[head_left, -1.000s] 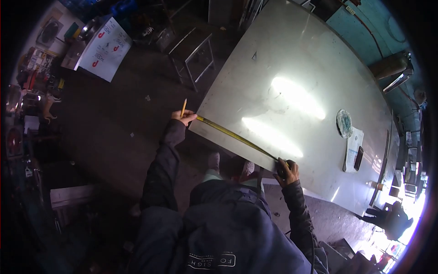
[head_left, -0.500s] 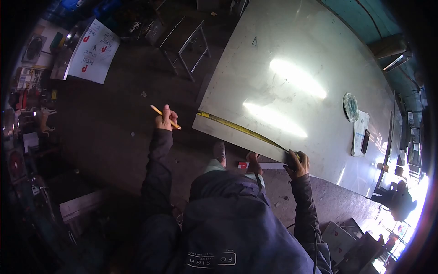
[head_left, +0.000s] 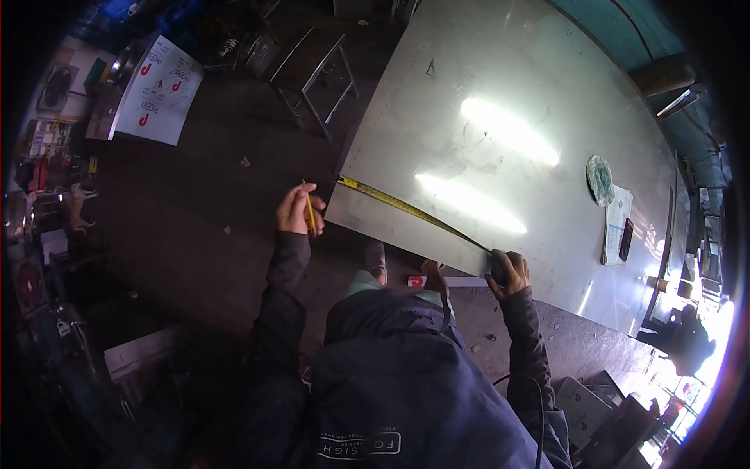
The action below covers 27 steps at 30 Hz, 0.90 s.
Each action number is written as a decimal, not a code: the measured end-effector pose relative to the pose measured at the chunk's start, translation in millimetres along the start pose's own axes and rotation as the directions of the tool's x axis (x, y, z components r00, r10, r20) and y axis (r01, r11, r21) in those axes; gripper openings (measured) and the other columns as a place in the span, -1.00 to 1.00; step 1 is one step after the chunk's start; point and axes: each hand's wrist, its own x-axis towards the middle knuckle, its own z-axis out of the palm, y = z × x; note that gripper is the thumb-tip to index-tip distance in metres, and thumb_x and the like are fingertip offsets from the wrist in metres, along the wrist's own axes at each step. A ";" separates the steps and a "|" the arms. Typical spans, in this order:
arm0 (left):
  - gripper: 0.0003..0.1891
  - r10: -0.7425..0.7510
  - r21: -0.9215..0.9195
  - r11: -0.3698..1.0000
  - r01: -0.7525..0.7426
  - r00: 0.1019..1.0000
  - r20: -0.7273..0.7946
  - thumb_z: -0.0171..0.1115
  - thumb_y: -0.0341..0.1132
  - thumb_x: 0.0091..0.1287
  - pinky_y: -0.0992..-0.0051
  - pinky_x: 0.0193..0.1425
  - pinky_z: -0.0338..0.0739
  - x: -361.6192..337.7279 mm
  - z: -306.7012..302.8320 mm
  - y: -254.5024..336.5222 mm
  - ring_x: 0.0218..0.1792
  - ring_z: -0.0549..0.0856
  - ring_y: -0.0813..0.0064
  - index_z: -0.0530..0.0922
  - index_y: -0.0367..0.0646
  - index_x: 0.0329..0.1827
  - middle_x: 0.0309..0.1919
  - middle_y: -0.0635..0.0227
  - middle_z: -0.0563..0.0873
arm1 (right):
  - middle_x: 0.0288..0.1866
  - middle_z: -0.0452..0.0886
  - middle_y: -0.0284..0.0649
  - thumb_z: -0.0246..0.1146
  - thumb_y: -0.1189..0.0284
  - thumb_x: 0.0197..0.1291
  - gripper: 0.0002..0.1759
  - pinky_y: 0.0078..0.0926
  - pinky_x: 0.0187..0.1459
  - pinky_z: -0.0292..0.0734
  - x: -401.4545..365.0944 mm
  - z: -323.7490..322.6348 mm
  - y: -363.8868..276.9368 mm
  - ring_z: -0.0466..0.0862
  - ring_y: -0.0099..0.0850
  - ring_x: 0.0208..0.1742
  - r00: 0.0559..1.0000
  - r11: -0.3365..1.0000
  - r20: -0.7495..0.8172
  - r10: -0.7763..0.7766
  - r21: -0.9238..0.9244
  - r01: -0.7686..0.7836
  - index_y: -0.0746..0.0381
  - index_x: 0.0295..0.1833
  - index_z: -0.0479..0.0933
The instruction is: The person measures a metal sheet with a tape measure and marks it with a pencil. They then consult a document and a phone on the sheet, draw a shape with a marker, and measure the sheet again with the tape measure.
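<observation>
A yellow tape measure (head_left: 410,208) is pulled out across the near left part of a large shiny metal sheet (head_left: 437,102). Its free end lies at the sheet's left edge. My right hand (head_left: 510,273) is closed around the dark tape case at the sheet's near edge. Just off the left edge, my left hand (head_left: 301,209) grips a yellow pencil (head_left: 311,213), which points roughly upright between the fingers. That hand is close to the tape's end but apart from it.
Further right on the sheet lie a round greenish roll (head_left: 600,180), papers (head_left: 617,223) and a dark phone-like object (head_left: 626,239). A metal stool (head_left: 316,74) stands beyond the left edge. A film-covered panel (head_left: 164,90) is at the far left.
My left hand has moved right, nearer the sheet, and the pencil has turned from slanted to nearly upright. The tape and my right hand have shifted slightly up.
</observation>
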 end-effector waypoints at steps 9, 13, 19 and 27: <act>-0.76 0.408 0.817 0.492 -0.299 0.909 0.087 0.22 -0.18 0.40 0.44 -0.33 0.54 -11.1 11.3 -0.8 -0.20 0.71 0.30 0.66 -0.19 -0.19 -0.19 0.18 0.67 | 0.05 0.47 -0.11 0.47 0.34 -0.16 -0.26 -0.10 0.10 0.41 0.7 -0.4 -4.2 0.48 -0.09 0.07 0.999 0.999 -0.035 -0.029 -0.026 0.028 0.02 0.27 0.46; -0.74 0.657 0.857 -0.074 -0.510 0.621 0.426 0.25 -0.18 0.37 0.36 -0.37 0.54 -5.4 7.2 -0.7 -0.44 0.68 0.23 0.66 -0.23 -0.17 -0.45 0.25 0.67 | 0.07 0.46 -0.14 0.47 0.27 -0.15 -0.24 -0.10 0.13 0.38 -1.6 5.8 0.0 0.47 -0.11 0.09 0.998 0.999 -0.061 -0.029 -0.032 0.027 -0.04 0.29 0.46; -0.58 0.296 0.682 0.692 -0.238 0.955 0.033 0.20 -0.40 0.37 0.59 -0.49 0.53 -25.9 21.7 14.2 -0.65 0.63 0.51 0.38 -0.15 0.28 -0.58 0.37 0.57 | 0.07 0.47 -0.12 0.45 0.29 -0.15 -0.27 -0.09 0.14 0.37 -3.5 10.3 -0.4 0.47 -0.10 0.08 0.992 0.999 -0.122 -0.045 -0.031 0.042 -0.02 0.27 0.49; -0.62 0.136 0.063 0.984 -0.164 0.939 0.315 0.20 -0.41 0.39 0.53 -0.06 0.64 -37.1 30.9 40.6 -0.12 0.62 0.64 0.44 -0.23 0.25 -0.26 0.42 0.57 | 0.02 0.48 -0.09 0.43 0.36 -0.24 -0.29 -0.10 0.06 0.42 -3.3 13.8 1.4 0.49 -0.09 0.02 0.974 0.996 -0.205 -0.093 -0.031 0.088 0.03 0.20 0.53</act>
